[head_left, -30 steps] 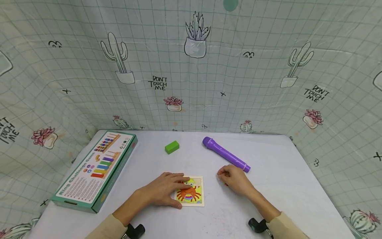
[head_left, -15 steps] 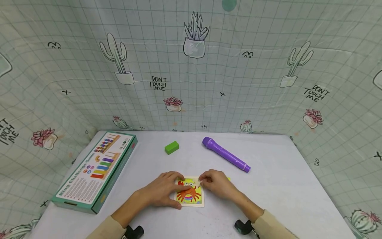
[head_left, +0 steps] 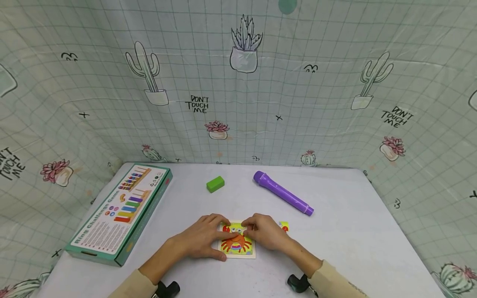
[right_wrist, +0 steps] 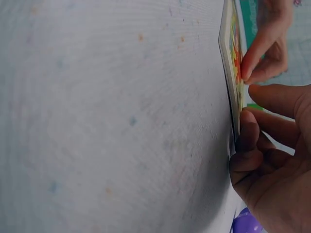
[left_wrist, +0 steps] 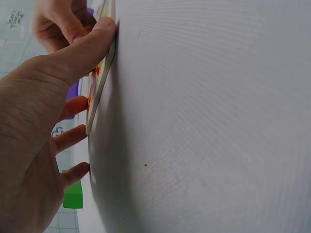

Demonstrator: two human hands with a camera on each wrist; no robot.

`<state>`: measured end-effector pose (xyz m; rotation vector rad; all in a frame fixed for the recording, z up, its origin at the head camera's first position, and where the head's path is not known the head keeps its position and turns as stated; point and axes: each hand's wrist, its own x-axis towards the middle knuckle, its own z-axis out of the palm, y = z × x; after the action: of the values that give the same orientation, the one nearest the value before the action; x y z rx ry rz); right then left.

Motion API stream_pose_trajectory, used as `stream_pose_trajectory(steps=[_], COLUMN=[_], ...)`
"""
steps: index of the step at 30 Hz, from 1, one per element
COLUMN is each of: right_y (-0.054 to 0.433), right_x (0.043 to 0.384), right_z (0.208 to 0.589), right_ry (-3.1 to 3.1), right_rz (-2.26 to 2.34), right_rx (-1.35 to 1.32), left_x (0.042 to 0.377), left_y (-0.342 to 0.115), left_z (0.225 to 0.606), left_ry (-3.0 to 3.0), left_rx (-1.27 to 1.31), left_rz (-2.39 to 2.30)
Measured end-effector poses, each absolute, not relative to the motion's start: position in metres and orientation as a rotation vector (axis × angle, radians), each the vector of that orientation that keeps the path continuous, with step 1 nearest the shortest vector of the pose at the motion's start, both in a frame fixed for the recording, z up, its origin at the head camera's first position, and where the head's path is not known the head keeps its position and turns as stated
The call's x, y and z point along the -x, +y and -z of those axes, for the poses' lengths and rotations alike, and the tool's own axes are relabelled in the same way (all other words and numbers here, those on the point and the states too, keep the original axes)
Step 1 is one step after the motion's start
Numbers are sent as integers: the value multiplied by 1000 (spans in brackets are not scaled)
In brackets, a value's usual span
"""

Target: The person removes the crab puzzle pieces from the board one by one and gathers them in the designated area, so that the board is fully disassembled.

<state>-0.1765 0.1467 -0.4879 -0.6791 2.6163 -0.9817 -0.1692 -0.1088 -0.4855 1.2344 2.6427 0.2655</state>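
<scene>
- Nearest, two beige sleeves (head_left: 335,281) are reaching in over the tabletop (head_left: 354,240), with black mounts (head_left: 298,283) sitting at the wrists.
- The left hand (head_left: 203,236) is resting at the left side of the puzzle; its fingers are spreading well apart, the thumb lying by the near left corner and another finger reaching across the crab picture. They are not curling round anything, and seem to be steadying the puzzle.
- The puzzle (head_left: 237,245) is lying flat on the tabletop, picture side up, between the two hands.
- The right hand (head_left: 265,232) is bending its fingers over the puzzle's far right corner, thumb and forefinger standing a little apart. Whether they are pinching a piece I cannot tell; the hand is hiding that corner.
- The step in hand looks like fitting or adjusting a piece at that corner. The next move, as I judge it, is calling for light pressing down until the piece sits level, while the left hand is holding the puzzle from sliding.
- Just beyond the right hand, a loose piece (head_left: 285,226), yellow and red, is lying on the tabletop, partly hidden.
- At the left, the box (head_left: 123,211) is lying flat.
- Farther off, the purple stick (head_left: 284,193) is lying aslant and the green block (head_left: 215,184) is lying left of it.
- Behind everything, a printed cloth (head_left: 238,99) is hanging.
</scene>
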Motion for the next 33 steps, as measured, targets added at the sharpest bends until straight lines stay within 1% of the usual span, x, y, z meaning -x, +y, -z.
stream_pose_trajectory(steps=[12,33], right_y=[146,146], right_x=[175,177], right_z=[489,491], right_ry=[2624,2628], right_rz=[1004,1022], right_rx=[687,637], left_x=[171,171], left_y=[-112,-112], left_z=[484,485], left_ry=[2660,2674], left_rx=[-1282,-1285], left_rz=[-256,-240])
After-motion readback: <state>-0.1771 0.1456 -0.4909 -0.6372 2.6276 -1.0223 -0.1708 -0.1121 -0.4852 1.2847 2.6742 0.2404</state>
